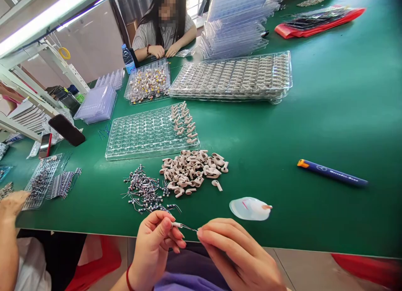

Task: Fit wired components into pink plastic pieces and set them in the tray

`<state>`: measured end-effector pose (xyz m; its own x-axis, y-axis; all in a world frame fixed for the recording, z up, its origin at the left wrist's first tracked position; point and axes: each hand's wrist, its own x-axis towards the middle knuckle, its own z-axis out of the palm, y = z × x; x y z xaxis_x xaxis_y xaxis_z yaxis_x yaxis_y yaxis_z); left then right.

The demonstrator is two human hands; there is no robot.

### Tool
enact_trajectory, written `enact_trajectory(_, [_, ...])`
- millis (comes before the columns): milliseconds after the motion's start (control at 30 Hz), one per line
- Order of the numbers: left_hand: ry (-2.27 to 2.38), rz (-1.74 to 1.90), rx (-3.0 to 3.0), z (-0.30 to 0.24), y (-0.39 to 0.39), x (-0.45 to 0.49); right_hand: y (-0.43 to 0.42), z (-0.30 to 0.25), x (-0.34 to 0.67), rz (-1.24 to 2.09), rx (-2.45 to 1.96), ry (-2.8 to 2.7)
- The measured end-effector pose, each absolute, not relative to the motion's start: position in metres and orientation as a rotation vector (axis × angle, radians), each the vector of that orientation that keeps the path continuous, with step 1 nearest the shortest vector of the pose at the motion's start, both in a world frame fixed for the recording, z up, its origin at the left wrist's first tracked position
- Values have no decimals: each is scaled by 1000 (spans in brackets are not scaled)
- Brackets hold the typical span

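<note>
- Working left to right along the green table (329, 106), head view.
- Far left edge: another person's hand (12, 203) rests on the table beside a small tray (39, 184) of wired parts; a row of the same parts (64, 184) lies just right of that tray.
- Black phone (66, 130) propped up behind them; a stack of empty trays (97, 103) farther back.
- Centre: clear tray (141, 134), mostly unfilled, with beige pieces seated only in its right-hand columns.
- In front of it: a loose heap of wired parts (144, 190), and touching its right side a pile of beige caps (193, 167).
- Left hand (158, 240): closed in a pinch, thumb and forefinger holding the body of one wired part (177, 225), at the near table edge just below the heap.
- Right hand (232, 249): fingers drawn together, tips pinching the thin lead that sticks out of that part.
- Right of the hands: clear flat dish (249, 208) on the table.
- Farther right, well apart: blue pen (333, 173) with an orange tip.
- Back: filled trays (232, 77), a tall clear stack (235, 23), a seated person (163, 31), a red bag (320, 21).
</note>
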<state>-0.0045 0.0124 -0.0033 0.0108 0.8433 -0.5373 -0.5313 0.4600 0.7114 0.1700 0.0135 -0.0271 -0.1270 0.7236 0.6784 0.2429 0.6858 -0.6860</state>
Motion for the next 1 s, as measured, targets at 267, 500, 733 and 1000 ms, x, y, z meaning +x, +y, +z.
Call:
enact_trajectory(267, [1129,1101,344,-1,14,-4,13,-24,171,481,-800,-1699])
enact_trajectory(500, [1132,1095,359,-3,12,-5,13,-22,171,522,-796,-1684])
enact_trajectory(733, [1128,1088,361,-2,12,-5,14,-22,170,513,-816,-1688])
enact_trajectory(1000, [1137,1084,355,0,12,-3,9,-27,170,455,-799,-1714])
